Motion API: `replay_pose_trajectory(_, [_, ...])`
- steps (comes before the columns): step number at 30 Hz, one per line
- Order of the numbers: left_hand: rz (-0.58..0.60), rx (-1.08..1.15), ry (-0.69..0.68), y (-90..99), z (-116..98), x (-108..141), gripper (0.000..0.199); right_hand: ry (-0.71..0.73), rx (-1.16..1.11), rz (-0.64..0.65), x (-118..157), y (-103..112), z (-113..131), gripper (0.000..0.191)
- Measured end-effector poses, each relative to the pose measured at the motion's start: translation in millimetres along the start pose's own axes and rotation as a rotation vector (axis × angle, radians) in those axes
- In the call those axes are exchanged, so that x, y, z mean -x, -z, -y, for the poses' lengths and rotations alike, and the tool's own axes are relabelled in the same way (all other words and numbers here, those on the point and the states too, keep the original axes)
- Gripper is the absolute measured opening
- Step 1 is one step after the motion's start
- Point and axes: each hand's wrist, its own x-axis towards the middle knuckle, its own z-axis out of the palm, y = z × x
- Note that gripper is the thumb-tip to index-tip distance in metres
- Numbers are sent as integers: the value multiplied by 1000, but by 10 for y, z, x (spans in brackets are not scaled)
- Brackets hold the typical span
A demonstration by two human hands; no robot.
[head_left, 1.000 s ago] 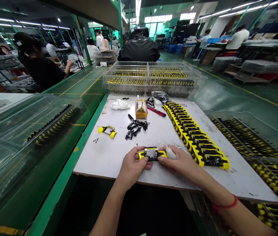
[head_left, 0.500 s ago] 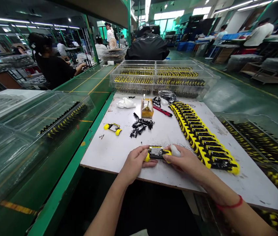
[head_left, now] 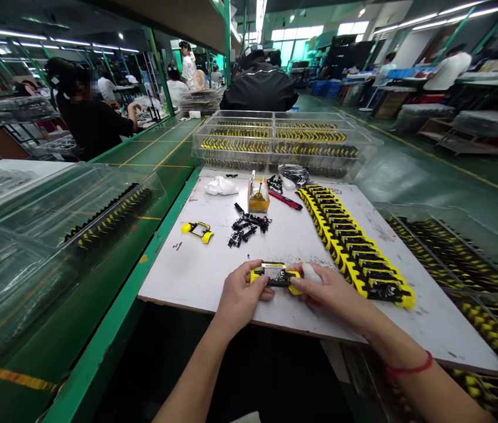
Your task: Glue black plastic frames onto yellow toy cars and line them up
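Note:
Between my two hands is a yellow-and-black frame part [head_left: 276,274], held just above the front of the white board [head_left: 174,276]. My left hand [head_left: 242,291] grips its left end, thumb on the front. My right hand [head_left: 323,289] pinches the right end and also has a small white object [head_left: 311,272] against its fingers. A similar yellow-and-black part [head_left: 197,231] lies alone at the board's left. Small black pieces [head_left: 249,224] form a loose pile behind my hands. A long row of yellow-and-black parts [head_left: 350,241] runs along the right side.
An orange box [head_left: 258,200], a red-and-black tool [head_left: 285,200], crumpled white material [head_left: 221,186] and a black bundle in plastic [head_left: 293,174] lie at the back. Clear trays [head_left: 271,154] of parts stand beyond. A person in black [head_left: 86,117] sits at left.
The view has shifted slightly. My left thumb has moved onto the lower front edge of the held part. The person at left has raised a hand.

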Motion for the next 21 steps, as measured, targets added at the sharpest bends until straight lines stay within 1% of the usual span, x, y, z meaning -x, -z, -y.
replay_pose_trajectory(2, [-4,-47,-19,1,20,10,42,1,164,-95,-17,-27,11,36])
replay_pose_trajectory(5, [-6,-113,-68,0,-2,52,44,81,354,-225,-35,-71,25,28])
replay_pose_trajectory(8, [5,-184,-106,-7,-66,110,49,125,403,-279,-27,-88,45,28])
replay_pose_trajectory(10, [-73,-328,-203,-21,-101,143,47,116,399,-310,-26,-86,51,29])
replay_pose_trajectory(12, [-257,-558,-416,-45,-110,160,42,110,376,-334,-45,-89,44,27])
replay_pose_trajectory(13, [-336,-674,-538,-61,-105,162,39,96,344,-326,-62,-97,36,27])
replay_pose_trajectory(14, [-389,-774,-671,-78,-95,160,33,72,297,-299,-82,-111,27,29])
replay_pose_trajectory(16, [-402,-933,-946,-117,-73,149,23,29,182,-213,-118,-154,10,33])
replay_pose_trajectory(18, [-386,-1043,-1149,-150,-58,133,21,4,73,-169,-140,-206,0,37])
replay_pose_trajectory(19, [-389,-1084,-1214,-161,-53,123,22,-3,39,-171,-144,-229,-3,40])
replay_pose_trajectory(21, [-414,-1143,-1288,-164,-40,98,26,-14,-11,-189,-143,-262,-9,47])
